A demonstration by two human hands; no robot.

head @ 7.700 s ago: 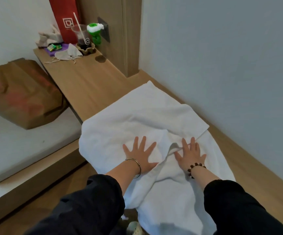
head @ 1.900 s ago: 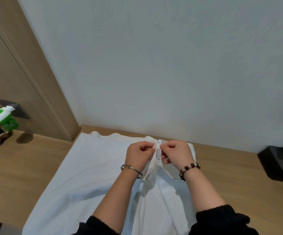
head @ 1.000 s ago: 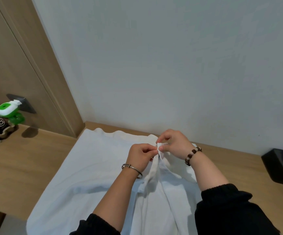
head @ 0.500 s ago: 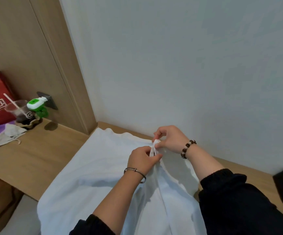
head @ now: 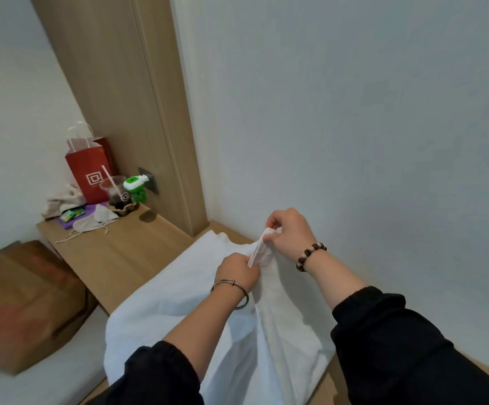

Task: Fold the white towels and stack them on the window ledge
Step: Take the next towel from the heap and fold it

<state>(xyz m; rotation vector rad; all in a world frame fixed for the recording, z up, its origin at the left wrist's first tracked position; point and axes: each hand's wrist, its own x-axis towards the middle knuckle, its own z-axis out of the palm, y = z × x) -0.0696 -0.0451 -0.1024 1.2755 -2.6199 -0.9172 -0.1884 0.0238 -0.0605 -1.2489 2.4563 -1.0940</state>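
Note:
A large white towel (head: 178,299) lies spread over the wooden ledge (head: 126,255) and hangs off its near edge. Part of it is pulled up into a ridge between my hands. My left hand (head: 238,270), with a metal bangle on the wrist, pinches the towel's hem lower down. My right hand (head: 288,232), with a beaded bracelet, pinches the same hem higher up, close to the wall. A short stretch of hem is taut between them.
At the ledge's far left stand a red paper bag (head: 89,171), a plastic cup with a straw (head: 116,191), a green-and-white plug-in device (head: 136,187) and small clutter. A brown paper bag (head: 23,305) lies on the bed at lower left. The grey wall is right behind my hands.
My hands have moved apart along the hem, the right one rising toward the wall. The view has swung left, and more of the cluttered ledge end and the brown bag now show.

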